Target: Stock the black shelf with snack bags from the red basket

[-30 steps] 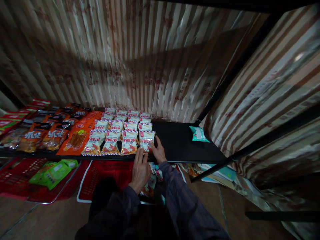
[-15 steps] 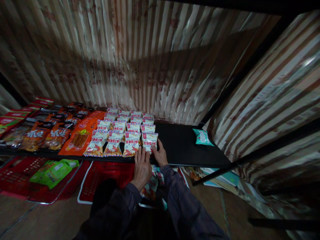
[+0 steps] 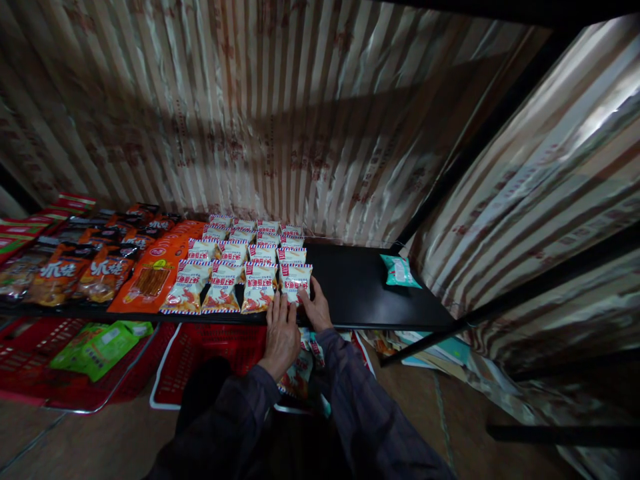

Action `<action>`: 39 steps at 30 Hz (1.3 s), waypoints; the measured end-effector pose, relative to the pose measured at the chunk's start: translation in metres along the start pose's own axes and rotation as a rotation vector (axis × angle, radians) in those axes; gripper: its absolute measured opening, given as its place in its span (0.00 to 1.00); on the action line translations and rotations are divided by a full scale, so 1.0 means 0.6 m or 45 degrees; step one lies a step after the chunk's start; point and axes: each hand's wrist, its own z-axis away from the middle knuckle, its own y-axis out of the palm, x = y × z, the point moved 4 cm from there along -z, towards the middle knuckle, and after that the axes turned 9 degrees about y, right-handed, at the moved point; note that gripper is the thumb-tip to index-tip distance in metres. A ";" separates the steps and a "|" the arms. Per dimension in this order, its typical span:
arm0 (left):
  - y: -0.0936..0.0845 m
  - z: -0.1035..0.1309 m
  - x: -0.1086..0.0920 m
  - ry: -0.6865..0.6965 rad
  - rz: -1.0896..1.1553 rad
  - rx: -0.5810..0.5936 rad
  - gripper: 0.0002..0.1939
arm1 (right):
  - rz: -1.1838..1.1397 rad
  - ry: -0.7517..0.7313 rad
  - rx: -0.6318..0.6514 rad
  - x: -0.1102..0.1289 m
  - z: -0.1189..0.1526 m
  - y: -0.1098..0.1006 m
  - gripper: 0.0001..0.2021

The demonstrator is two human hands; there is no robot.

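A white snack bag (image 3: 297, 280) with red lettering lies at the front right of several rows of matching bags on a black shelf (image 3: 360, 287). My right hand (image 3: 317, 308) is at its right edge, thumb on the bag's face and fingers along its side. Beside it, my left hand (image 3: 281, 337) rests its outstretched fingers at the lower left corner of that bag, near the neighbouring snack bag (image 3: 259, 288). What the left fingertips press on is partly hidden.
Left on the shelf are an orange packet (image 3: 153, 277) and dark orange snack packs (image 3: 105, 270). A teal bag (image 3: 400, 271) lies at the right. Red baskets (image 3: 215, 343) stand below, one with green packets (image 3: 103, 347). A slanting black post (image 3: 435, 340) crosses at right.
The view has shifted slightly, so the shelf sits a little further left. Both hands stay at the same snack bag, with hardly any visible movement.
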 end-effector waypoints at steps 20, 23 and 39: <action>-0.007 0.074 -0.056 0.109 0.380 0.081 0.20 | -0.382 -0.174 -0.292 -0.034 0.119 -0.065 0.22; 0.029 0.121 -0.047 -0.123 0.451 0.347 0.19 | -0.277 -0.113 -0.320 -0.097 0.154 -0.082 0.19; 0.172 0.255 0.006 -0.636 0.226 0.835 0.26 | 0.488 0.182 -0.206 -0.336 0.186 -0.116 0.26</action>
